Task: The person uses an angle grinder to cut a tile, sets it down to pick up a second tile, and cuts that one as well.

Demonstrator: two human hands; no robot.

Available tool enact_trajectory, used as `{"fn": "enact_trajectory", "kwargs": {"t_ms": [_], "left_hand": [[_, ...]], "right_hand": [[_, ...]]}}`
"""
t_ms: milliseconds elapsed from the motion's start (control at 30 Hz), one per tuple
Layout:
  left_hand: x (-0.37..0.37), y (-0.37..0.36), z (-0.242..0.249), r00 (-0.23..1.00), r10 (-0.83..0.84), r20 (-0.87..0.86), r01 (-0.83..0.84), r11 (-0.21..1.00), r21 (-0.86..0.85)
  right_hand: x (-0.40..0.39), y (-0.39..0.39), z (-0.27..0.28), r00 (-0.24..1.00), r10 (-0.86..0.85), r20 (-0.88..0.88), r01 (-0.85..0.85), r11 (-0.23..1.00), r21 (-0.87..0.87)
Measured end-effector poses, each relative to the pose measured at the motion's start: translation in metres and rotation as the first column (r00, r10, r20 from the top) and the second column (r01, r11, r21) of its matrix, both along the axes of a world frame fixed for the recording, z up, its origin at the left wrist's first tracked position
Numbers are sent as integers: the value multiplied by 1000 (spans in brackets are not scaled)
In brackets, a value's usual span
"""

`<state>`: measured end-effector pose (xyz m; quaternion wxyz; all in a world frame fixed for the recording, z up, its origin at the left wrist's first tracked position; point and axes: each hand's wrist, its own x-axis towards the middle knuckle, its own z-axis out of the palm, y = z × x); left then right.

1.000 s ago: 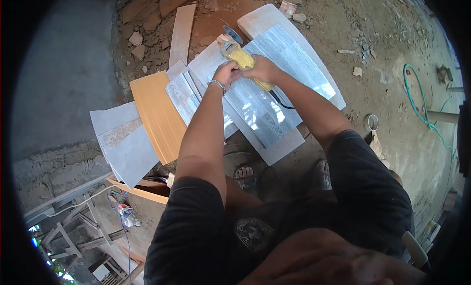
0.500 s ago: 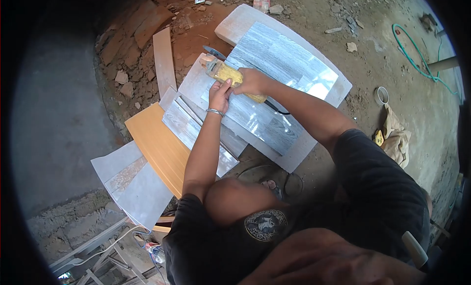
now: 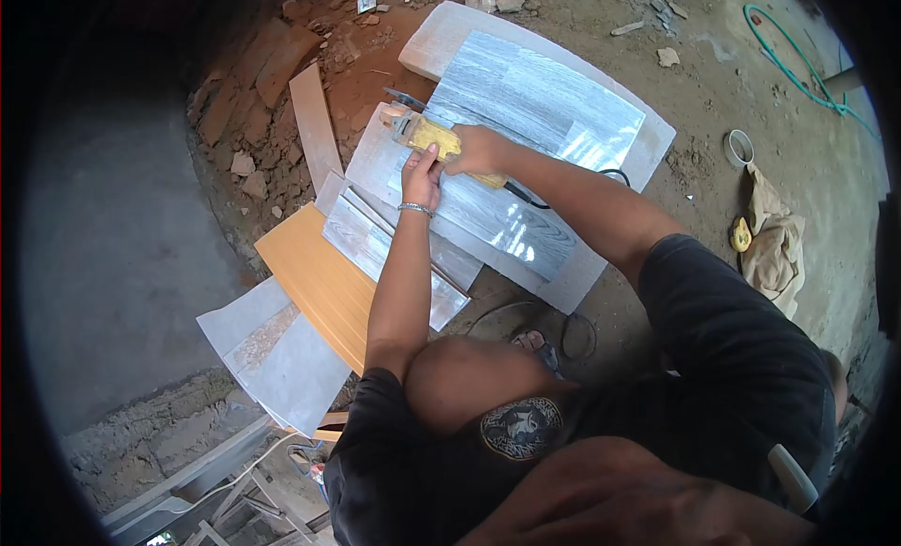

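Observation:
A yellow angle grinder lies across the grey wood-look tile, its dark disc at the tile's upper left edge. My right hand is wrapped round the grinder's body, and a black cord trails from its back end. My left hand, with a bracelet at the wrist, grips the grinder's body from below, thumb on its side. Under the tile is a pale slab that sticks out past the tile's edges.
Cut tile pieces, an orange-brown panel and pale tiles overlap on the left. Broken earth and rubble lie beyond. On the right are a tape roll, a tape measure, a cloth and a green hose.
The view has shifted slightly, so the panels on the left appear further right. Both hands keep their hold on the grinder, and its disc looks more edge-on than before.

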<state>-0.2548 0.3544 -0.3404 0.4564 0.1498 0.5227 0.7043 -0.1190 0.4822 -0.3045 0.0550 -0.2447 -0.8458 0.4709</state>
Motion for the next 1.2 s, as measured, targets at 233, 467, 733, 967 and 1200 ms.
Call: {"fn": "enact_trajectory", "kwargs": {"t_ms": [233,467,733,967,1200], "left_hand": [[-4,-1,-2,997,-60,-53,55,994,-93],[5,-3,-1,999,-43,-2,42,994,-100],[6,-3,-3,999,-33,5,33,998,-44],[3,-6,-7,997,-73,-8,73,997,-36],[1,-6,-7,998,-58,13,58,998,-37]], "right_hand": [[5,0,3,998,-7,55,9,1000,-20],[8,0,6,997,6,82,-5,1000,-4],[9,-1,8,998,-11,65,12,1000,-14],[7,-1,6,997,-2,74,0,1000,26],[8,-4,10,994,-22,104,22,1000,1]]}}
